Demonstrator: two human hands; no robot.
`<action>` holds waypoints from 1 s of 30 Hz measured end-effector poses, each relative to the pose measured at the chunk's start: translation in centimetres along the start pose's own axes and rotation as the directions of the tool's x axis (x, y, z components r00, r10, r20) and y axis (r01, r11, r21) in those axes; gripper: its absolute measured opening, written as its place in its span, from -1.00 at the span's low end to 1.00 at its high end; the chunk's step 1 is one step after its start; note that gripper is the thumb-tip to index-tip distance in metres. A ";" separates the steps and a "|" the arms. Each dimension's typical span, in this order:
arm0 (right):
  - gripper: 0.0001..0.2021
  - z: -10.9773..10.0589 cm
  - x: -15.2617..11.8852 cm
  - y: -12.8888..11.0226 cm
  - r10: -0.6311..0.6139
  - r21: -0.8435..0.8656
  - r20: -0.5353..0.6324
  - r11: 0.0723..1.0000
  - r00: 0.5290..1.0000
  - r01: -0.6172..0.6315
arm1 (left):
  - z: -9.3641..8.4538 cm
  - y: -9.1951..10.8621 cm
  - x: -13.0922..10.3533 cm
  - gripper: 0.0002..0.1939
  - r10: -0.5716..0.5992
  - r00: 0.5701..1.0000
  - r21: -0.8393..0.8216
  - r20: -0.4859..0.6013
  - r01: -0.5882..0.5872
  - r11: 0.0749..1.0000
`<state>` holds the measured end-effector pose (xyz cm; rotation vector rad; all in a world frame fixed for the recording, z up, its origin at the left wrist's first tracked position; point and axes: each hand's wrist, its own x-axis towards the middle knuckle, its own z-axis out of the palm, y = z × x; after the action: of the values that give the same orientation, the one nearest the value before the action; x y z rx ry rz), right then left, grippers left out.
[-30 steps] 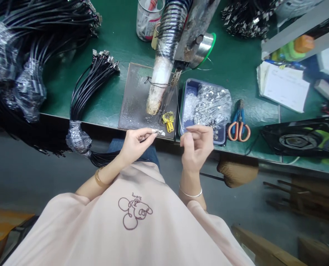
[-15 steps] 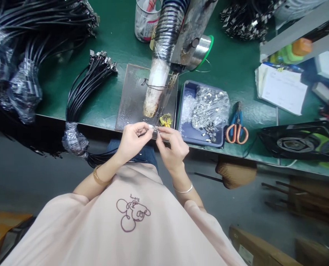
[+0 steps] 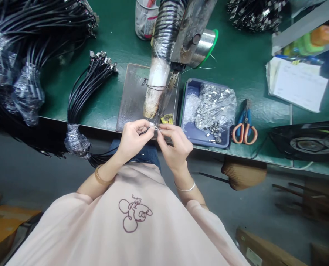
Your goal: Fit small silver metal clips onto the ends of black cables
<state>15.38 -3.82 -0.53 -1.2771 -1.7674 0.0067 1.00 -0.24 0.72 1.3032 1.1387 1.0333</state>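
My left hand [image 3: 134, 138] is closed in a pinch on a thin black cable [image 3: 143, 132] at the table's front edge. Fingertip to fingertip with it, my right hand [image 3: 177, 146] pinches a small shiny metal connector [image 3: 156, 127] at the cable's end; its details are too small to make out. Just above the fingers hang a white-wrapped hose end [image 3: 155, 79] and a dark, narrow metal tip [image 3: 167, 92]. A crumpled yellow piece [image 3: 167, 118] lies close by on the dark plate [image 3: 132, 87].
A blue tray [image 3: 190, 138] holds bagged metal connectors and clear pieces. Orange-handled pliers [image 3: 244, 125] lie to its right. At left is a tied bundle of black cables [image 3: 82, 88]. A solder wire spool [image 3: 206, 46] stands behind, a black fan [image 3: 305, 142] far right.
Both hands stay together at nearly the same spot, the right one turned slightly. The view has shifted a little, so things at the right appear farther right.
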 end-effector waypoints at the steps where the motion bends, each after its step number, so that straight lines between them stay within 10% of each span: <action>1: -0.86 0.0 0.1 -0.1 -0.005 0.003 -0.006 1.000 1.000 0.005 | 0.0 0.1 0.0 -0.79 0.001 1.000 0.003 0.002 -0.001 1.000; 22: -0.82 -0.9 0.3 -0.1 -0.037 -0.007 0.057 0.999 0.998 0.038 | 0.3 -0.2 -0.1 -0.82 -0.042 0.998 0.006 0.039 0.042 0.999; 30: -0.85 -1.4 -0.7 0.5 0.075 0.148 -0.015 0.986 0.997 -0.072 | 0.2 -0.9 -1.2 -0.91 -0.058 0.953 -0.044 0.297 0.074 0.996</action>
<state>16.65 -4.76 -0.41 -1.2296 -1.6697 0.1625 0.96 -1.48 -0.15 1.3167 0.9135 0.7828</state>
